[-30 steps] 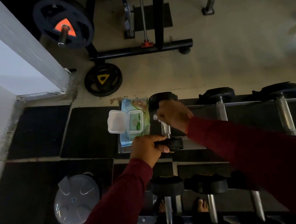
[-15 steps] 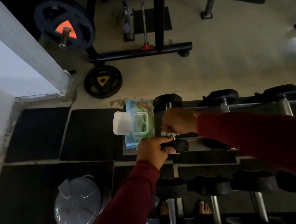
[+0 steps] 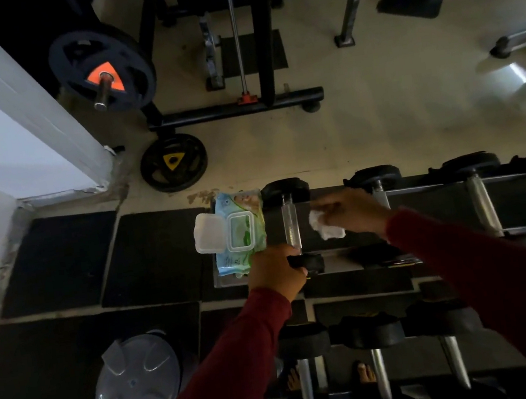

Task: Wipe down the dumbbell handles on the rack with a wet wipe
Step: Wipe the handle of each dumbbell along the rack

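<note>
Left hand [image 3: 276, 273] grips the near head of the leftmost top-rack dumbbell [image 3: 291, 225]; right hand [image 3: 348, 211], at its 3 o'clock, pinches a crumpled wet wipe [image 3: 325, 226] just off the handle. Dumbbell: likely heavy, rigid, knurled steel; steady by the head. Wipe pack [image 3: 241, 232], lid open, at 9 o'clock; rubber floor mats [image 3: 158, 253] beneath.

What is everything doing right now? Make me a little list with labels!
Place: gym floor with a dumbbell rack
Left hand: grips the near end of the first dumbbell
Right hand: holds a crumpled white wipe, just right of the shiny handle, not touching it
Wipes pack: lies at the rack's left end, lid flipped open
Other dumbbells: more on the top row to the right, more on the lower row
</note>
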Demonstrator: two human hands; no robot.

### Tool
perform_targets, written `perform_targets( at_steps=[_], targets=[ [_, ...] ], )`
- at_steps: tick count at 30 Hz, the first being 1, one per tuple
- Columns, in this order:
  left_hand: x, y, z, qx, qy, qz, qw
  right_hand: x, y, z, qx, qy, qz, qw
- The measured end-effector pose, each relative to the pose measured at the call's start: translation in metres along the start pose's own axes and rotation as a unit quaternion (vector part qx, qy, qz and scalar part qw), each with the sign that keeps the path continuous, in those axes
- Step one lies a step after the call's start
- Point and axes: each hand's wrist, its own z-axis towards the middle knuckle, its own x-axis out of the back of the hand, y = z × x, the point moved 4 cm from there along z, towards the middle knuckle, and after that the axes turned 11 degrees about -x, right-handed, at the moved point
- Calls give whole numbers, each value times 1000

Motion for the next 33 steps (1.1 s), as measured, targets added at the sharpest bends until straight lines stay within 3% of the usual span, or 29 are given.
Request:
perform_targets(
  at_steps=[6, 7, 10, 13, 22, 28, 33],
  targets=[
    [-41, 64, -10, -51, 42, -12, 998, 30, 82, -40, -158, -78, 263, 949],
    [-51, 76, -9, -55, 42, -29, 997, 36, 94, -45, -161, -76, 255, 951],
    [-76, 108, -4, -45, 42, -52, 997, 48, 127, -45, -120, -7, 86, 989],
    [-105, 123, -1, 18, 28, -97, 995, 43, 129, -42, -14, 18, -63, 998],
    [-133, 123, 8, 116, 96, -63, 987, 2, 101, -9, 143, -23, -190, 971],
    [-132, 128, 5, 134, 122, -67, 981, 17, 114, 2, 149, -103, -146, 973],
    [-129, 137, 5, 130, 100, -32, 986, 26, 139, -11, 120, -75, -77, 987]
  ],
)
